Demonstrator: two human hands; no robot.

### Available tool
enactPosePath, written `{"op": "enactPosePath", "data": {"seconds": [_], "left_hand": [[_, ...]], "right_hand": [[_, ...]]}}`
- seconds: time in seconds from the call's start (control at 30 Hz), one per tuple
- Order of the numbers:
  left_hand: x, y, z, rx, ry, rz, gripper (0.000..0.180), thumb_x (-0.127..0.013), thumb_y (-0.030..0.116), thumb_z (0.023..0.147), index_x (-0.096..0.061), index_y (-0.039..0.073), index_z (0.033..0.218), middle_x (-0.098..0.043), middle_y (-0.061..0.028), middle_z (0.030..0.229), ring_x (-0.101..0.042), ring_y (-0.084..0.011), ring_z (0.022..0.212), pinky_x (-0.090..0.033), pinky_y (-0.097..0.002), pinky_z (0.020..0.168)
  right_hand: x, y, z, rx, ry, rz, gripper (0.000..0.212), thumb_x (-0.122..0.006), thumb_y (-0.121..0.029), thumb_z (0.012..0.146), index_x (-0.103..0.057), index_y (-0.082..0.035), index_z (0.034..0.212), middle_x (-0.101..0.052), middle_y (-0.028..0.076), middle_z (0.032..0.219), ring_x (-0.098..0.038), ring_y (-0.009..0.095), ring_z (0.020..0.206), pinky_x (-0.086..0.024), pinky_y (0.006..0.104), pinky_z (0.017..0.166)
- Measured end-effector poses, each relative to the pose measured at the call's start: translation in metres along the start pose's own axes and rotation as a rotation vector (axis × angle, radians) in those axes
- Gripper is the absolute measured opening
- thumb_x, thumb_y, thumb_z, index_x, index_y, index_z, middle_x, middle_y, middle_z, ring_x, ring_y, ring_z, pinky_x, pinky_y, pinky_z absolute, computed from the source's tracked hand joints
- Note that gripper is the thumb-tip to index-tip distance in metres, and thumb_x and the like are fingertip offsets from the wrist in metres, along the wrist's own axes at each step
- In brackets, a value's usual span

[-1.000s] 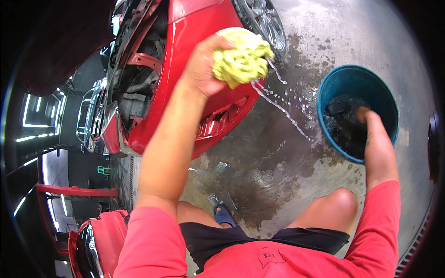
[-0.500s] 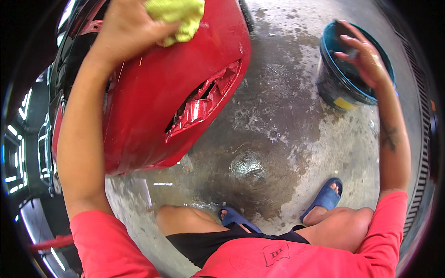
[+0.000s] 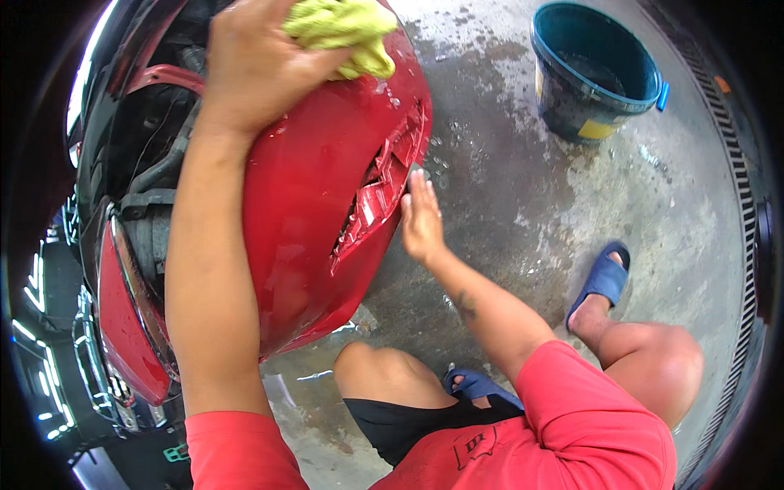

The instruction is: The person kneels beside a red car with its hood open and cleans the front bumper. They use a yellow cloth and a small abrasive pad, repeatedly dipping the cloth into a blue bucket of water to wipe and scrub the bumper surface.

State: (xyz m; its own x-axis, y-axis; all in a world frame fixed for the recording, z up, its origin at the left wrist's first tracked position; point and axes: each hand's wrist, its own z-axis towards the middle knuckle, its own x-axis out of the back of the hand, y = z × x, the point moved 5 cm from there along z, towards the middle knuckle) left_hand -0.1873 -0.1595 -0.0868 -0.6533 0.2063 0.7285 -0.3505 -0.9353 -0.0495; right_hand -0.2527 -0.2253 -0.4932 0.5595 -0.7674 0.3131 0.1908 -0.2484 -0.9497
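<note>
My left hand [image 3: 265, 61] is closed on a crumpled yellow-green cloth [image 3: 347, 37], over the top of a red car bumper [image 3: 302, 196]. Below it, the bumper has a jagged opening [image 3: 380, 192] with red ribs inside. My right hand [image 3: 422, 219] is at the bumper's outer edge beside this opening, its fingers straight and close together. A small dark grey piece [image 3: 415, 169] shows at its fingertips. What it is, and how much of it lies behind the fingers, I cannot tell. Small wet spots lie on the red paint.
A dark bucket [image 3: 600, 61] with a blue-green rim and liquid inside stands at the far right. Wet concrete floor [image 3: 498, 212] lies between it and the bumper. A slotted drain [image 3: 739, 180] runs along the right. Engine-bay parts [image 3: 159, 167] are exposed at left.
My right hand has left the bucket and come left to the bumper's edge. The left hand still holds the cloth. The view has shifted, with the bumper now further right in it.
</note>
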Motion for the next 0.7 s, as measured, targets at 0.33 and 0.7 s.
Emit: {"op": "enactPosePath", "data": {"seconds": [0.33, 0.7], "left_hand": [[0.001, -0.010, -0.008, 0.144, -0.192, 0.131, 0.044, -0.084, -0.003, 0.077, -0.074, 0.003, 0.119, -0.076, -0.0058, 0.114, -0.072, -0.0175, 0.104, -0.056, -0.0318, 0.096], [0.002, -0.018, -0.010, 0.154, -0.188, -0.039, 0.047, -0.083, -0.005, 0.072, -0.072, 0.000, 0.118, -0.073, -0.0100, 0.120, -0.070, -0.0227, 0.114, -0.053, -0.0366, 0.105]], "right_hand": [[-0.019, 0.006, -0.019, -0.037, 0.037, -0.040, 0.065, -0.038, -0.031, 0.115, -0.017, -0.007, 0.171, -0.012, 0.015, 0.179, -0.010, 0.040, 0.165, -0.016, 0.0583, 0.131], [-0.003, 0.005, 0.012, 0.012, 0.037, 0.012, 0.066, -0.040, -0.030, 0.114, -0.017, -0.009, 0.172, -0.013, 0.018, 0.179, -0.012, 0.045, 0.164, -0.020, 0.0616, 0.129]]}}
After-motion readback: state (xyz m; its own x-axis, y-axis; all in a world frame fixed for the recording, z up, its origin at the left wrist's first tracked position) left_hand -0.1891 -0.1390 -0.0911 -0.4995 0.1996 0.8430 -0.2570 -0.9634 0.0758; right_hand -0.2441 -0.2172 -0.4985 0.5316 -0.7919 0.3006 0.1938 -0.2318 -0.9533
